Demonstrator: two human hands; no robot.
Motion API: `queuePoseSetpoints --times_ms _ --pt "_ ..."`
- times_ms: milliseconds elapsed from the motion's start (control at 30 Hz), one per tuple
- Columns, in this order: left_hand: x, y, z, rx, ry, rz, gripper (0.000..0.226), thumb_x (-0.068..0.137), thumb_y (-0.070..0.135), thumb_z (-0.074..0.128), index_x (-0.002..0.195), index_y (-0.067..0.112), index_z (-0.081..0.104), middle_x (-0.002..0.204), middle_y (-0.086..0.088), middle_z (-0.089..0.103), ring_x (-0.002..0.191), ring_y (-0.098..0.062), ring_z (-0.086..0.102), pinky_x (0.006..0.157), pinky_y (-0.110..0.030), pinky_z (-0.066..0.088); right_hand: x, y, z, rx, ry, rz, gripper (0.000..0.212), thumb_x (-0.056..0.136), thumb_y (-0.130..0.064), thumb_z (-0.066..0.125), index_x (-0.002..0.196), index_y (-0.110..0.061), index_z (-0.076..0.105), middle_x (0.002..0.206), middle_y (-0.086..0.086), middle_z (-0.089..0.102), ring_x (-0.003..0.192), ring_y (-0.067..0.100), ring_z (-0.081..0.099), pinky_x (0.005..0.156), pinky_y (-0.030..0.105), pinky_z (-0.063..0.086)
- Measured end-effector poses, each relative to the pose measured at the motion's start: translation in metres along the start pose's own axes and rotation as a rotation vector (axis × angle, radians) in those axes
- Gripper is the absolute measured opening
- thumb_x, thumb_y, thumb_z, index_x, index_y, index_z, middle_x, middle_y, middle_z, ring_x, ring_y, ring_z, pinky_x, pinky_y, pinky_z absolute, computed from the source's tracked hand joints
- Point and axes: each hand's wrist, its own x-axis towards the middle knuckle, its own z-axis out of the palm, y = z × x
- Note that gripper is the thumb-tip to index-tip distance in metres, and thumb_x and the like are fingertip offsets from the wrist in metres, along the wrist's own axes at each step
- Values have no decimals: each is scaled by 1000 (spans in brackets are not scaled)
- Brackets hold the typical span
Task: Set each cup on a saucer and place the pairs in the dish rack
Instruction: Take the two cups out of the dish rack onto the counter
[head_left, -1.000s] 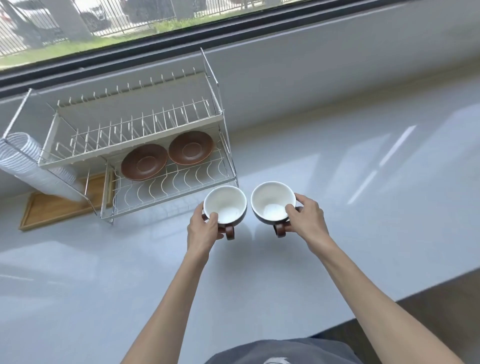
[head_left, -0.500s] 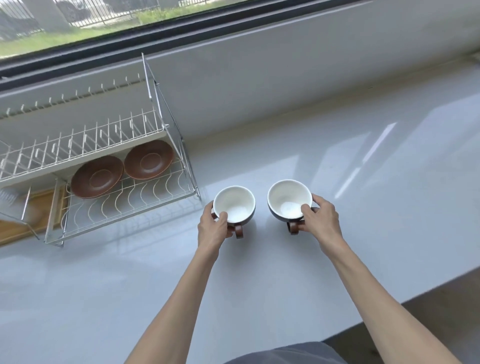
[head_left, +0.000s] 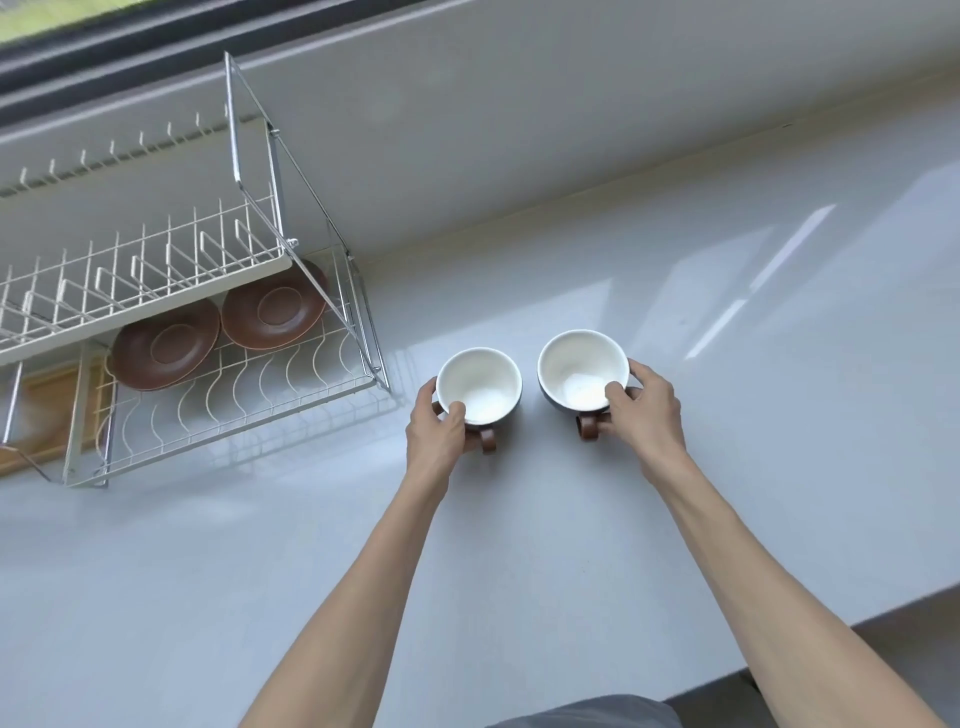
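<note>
Two cups with white insides, dark outsides and brown handles are side by side over the grey counter. My left hand (head_left: 439, 434) grips the left cup (head_left: 480, 382) at its near rim, thumb inside. My right hand (head_left: 641, 415) grips the right cup (head_left: 579, 371) the same way. Both handles point toward me. Two brown saucers, a left saucer (head_left: 166, 345) and a right saucer (head_left: 272, 306), lie flat on the lower tier of the white wire dish rack (head_left: 234, 410), left of the cups. Whether the cups rest on the counter or hang just above it is unclear.
The rack's upper tier (head_left: 140, 280) overhangs the backs of both saucers. A wooden tray (head_left: 49, 415) lies under the rack's left end. A grey wall and a window ledge run behind. The counter's front edge (head_left: 779, 660) is at the lower right.
Both hands keep their grip on the cups. The view has swung right and down, so the rack sits further left in the frame. The cups stay to the right of the rack.
</note>
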Motion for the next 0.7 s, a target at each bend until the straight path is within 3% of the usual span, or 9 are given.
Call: queuePoseSetpoints --times_ms 267,433,600,700 --pt "0 -2 2 -16 -20 -31 58 91 15 48 146 29 40 133 -12 56 108 -40 66 93 -50 57 3 5 5 -13 -23 12 50 84 -13 46 130 -29 57 96 3 71 54 12 72 72 36 61" --pt "0 -4 1 -32 -21 -24 58 92 13 47 147 29 40 134 -11 55 109 -36 66 89 -49 59 1 7 9 -23 -15 8 49 82 -14 48 128 -28 58 101 5 71 73 20 74 56 21 56" --pt "0 -7 -1 -63 -32 -26 57 92 10 47 146 28 41 135 -11 54 110 -37 66 83 -47 62 1 8 11 -25 -16 24 50 84 -15 48 132 -27 54 103 7 70 76 25 74 76 43 62" --pt "0 -7 -2 -83 -41 -28 58 92 9 47 146 28 41 136 -10 54 114 -39 64 77 -42 63 0 7 10 -49 -14 22 50 84 -16 47 133 -27 53 107 9 69 87 28 72 70 36 61"
